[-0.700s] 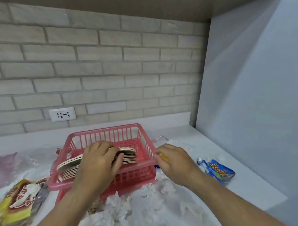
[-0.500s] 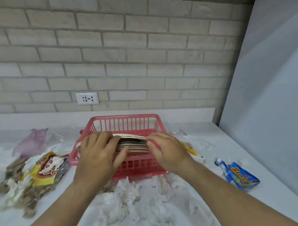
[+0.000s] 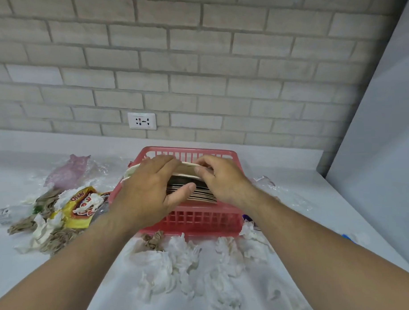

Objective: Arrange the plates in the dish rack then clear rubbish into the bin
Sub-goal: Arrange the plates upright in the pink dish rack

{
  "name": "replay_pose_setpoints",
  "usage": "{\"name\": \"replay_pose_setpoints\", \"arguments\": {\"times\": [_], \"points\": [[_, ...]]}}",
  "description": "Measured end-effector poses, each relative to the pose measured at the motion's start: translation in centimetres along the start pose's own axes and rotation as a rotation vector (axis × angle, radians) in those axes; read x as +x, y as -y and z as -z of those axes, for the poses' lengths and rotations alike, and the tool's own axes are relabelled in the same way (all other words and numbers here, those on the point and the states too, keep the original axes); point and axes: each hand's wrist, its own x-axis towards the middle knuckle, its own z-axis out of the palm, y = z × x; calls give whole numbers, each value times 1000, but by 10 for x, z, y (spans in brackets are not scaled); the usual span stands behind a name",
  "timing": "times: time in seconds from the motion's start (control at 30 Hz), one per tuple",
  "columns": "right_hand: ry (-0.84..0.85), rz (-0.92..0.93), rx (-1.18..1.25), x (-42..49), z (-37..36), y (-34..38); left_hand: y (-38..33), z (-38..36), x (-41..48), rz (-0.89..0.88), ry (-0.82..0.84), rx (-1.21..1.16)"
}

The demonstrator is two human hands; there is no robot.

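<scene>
The stack of plates (image 3: 200, 196) lay in the pink dish rack (image 3: 201, 221) at the middle of the frame. The left hand (image 3: 149, 191) closed its grip over the stack, fingers on the top rim and thumb against the plate edges. Just beside it, the right hand (image 3: 220, 179) pinched the top rim. Crumpled tissues (image 3: 179, 260) lay on the white surface (image 3: 22, 265) below the rack, with a yellow snack packet (image 3: 82, 207) at left.

Two hands (image 3: 149, 189) (image 3: 220, 177), one red rack (image 3: 201, 218), one plate stack (image 3: 200, 196), one yellow wrapper (image 3: 82, 207).
</scene>
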Motion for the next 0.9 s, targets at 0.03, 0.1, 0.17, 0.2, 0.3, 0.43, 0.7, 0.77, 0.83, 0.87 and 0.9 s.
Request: {"name": "replay_pose_setpoints", "arguments": {"times": [0.03,0.1,0.17,0.2,0.3,0.43,0.7,0.77,0.83,0.87,0.9], "points": [[8,-19,-28,4,1,0,2,1,4,-13,23,-28],[4,-41,-89,15,3,-1,7,2,13,-24,137,-60],[7,-44,-143,25,6,-1,13,2,21,-46,268,-44],[24,-54,-170,29,6,-1,15,3,23,-76,308,-18],[66,-94,-343,44,4,-5,22,1,20,-221,305,109],[42,-229,-291,48,24,-13,29,-2,10,-283,194,134],[-336,-215,-296,36,63,-5,72,-3,48,-280,374,31],[-396,-238,-366,32,53,-5,84,-3,69,-274,392,20],[-450,-284,-414,28,38,-8,95,-3,92,-232,440,19],[-465,-307,-437,27,29,-10,100,-4,101,-200,458,16],[-469,-327,-457,26,21,-13,104,-5,109,-174,461,11]]}}
